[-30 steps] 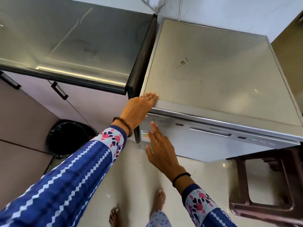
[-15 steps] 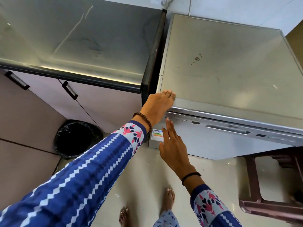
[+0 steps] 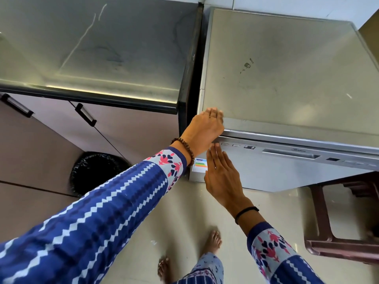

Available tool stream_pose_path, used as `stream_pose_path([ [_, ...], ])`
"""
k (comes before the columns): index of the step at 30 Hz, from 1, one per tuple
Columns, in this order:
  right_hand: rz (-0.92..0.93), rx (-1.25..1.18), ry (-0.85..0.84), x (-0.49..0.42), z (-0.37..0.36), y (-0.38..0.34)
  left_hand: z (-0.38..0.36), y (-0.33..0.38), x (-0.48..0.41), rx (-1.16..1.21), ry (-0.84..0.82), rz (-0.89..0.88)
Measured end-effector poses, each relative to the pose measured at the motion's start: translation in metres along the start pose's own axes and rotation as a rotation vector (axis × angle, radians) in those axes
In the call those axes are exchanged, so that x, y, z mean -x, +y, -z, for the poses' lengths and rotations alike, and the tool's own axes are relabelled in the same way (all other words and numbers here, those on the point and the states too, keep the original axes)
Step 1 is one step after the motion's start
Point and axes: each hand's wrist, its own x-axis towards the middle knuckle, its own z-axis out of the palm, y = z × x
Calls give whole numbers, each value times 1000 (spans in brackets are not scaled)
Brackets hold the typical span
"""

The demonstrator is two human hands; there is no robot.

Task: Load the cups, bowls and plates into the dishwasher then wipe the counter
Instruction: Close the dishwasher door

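Observation:
The silver dishwasher [image 3: 287, 78] stands right of the dark counter [image 3: 92, 48], and its door [image 3: 276, 171] is closed. My left hand [image 3: 205, 130] rests on the front left corner of the dishwasher's top, with its fingers lying over the edge. Below it, my right hand [image 3: 221, 177] is held flat with straight fingers. Its fingertips touch the left end of the control strip [image 3: 250, 147] by the small buttons. No cups, bowls or plates are in view, and neither hand holds anything.
A black-lined bin [image 3: 96, 173] sits on the floor under the counter's cabinet doors [image 3: 61, 136]. A brown plastic stool [image 3: 344, 218] stands close to the dishwasher's right front. My bare feet [image 3: 213, 240] are on the pale tiled floor.
My right hand has crept up the door's left side until its fingertips reach the control strip. The left hand stays on the dishwasher's corner.

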Motion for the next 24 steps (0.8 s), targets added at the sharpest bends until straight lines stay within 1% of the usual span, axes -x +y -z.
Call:
stream_pose_path([
  [5, 9, 48, -64, -2, 4, 1, -1, -1, 1, -46, 10, -25],
  [9, 9, 37, -93, -2, 8, -2, 2, -1, 2, 5, -12, -22],
  [12, -30, 14, -129, 0, 14, -6, 7, -1, 2, 32, -28, -2],
  [14, -40, -14, -160, 1, 20, -9, 9, -3, 2, 66, -38, 27],
  [18, -63, -107, -220, 4, 38, -10, 18, -6, 5, 218, -61, 117],
  [21, -73, -118, -247, 5, 50, -10, 18, -6, 9, 282, -59, 112],
  [24, -87, -120, -251, 7, 57, -10, 18, -7, 10, 298, -61, 102],
])
